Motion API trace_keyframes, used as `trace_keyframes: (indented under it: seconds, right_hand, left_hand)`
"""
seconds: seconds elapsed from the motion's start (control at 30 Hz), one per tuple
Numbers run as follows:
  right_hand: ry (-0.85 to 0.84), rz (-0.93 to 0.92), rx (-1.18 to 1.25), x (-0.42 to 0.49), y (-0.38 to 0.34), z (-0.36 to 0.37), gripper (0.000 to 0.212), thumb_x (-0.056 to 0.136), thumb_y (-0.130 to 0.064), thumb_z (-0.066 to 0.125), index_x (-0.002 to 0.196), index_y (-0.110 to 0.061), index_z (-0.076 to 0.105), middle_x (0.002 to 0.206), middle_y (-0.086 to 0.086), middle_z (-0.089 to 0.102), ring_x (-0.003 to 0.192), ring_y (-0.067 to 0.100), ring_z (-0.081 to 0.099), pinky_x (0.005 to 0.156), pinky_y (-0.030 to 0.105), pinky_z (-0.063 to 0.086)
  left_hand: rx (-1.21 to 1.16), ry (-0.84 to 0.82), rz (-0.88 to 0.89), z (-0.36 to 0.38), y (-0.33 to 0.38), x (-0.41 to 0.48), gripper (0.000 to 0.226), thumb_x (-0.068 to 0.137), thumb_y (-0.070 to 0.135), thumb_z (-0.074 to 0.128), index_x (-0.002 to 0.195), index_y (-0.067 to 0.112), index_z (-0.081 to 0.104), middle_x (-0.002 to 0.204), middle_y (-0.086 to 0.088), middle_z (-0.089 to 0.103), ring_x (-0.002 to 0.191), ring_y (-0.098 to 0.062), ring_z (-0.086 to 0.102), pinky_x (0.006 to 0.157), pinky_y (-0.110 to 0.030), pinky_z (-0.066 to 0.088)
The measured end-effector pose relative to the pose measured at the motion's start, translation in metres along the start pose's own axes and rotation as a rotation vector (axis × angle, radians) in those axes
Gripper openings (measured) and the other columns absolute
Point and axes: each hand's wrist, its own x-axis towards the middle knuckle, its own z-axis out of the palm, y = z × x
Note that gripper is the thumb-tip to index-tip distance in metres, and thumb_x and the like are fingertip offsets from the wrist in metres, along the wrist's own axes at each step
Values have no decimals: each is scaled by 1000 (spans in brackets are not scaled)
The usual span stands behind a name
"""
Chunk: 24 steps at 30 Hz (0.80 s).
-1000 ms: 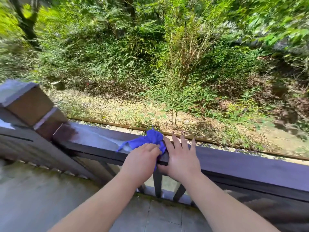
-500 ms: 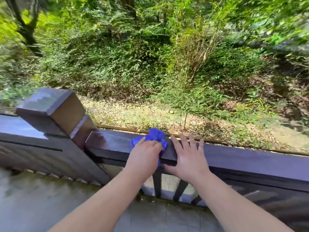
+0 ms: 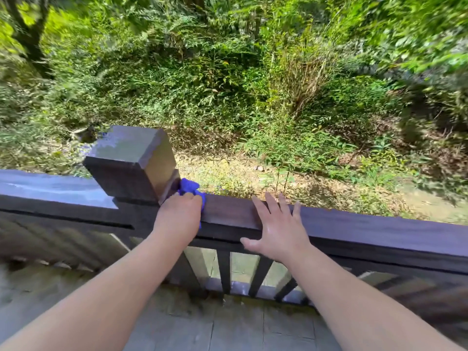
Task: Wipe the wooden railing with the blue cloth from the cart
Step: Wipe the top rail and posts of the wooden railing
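Observation:
The dark wooden railing runs across the view from left to right. My left hand is closed on the bunched blue cloth and presses it onto the rail's top, right against the square post. Most of the cloth is hidden under that hand. My right hand lies flat on the rail a little to the right, fingers spread, holding nothing. No cart is in view.
Thin dark balusters stand under the rail. A grey paved floor lies at my feet. Beyond the rail the ground drops to a leaf-strewn slope and dense green bushes.
My left hand has slid the cloth leftward along the rail until it meets the post. My right hand stayed flat on the rail, so the gap between the hands has widened.

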Motion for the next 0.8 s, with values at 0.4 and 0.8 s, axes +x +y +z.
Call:
trace_keyframes:
  seconds: [0.4, 0.8]
  right_hand:
    - [-35, -9, 68, -3, 6, 1, 113, 73, -91, 34, 163, -33, -1, 174, 7, 1, 158, 39, -9, 120, 73, -3]
    - [183, -344, 363, 13, -64, -3, 41, 92, -21, 56, 132, -12, 57, 132, 10, 57, 132, 33, 45, 117, 47, 35]
  left_hand:
    - [-116, -29, -56, 0, 8, 3, 14, 85, 9, 52, 92, 21, 54, 88, 1, 54, 84, -24, 59, 54, -34, 41]
    - [-474, 155, -25, -6, 19, -43, 18, 88, 14, 57, 99, 24, 68, 98, 7, 67, 92, -18, 58, 78, -36, 51]
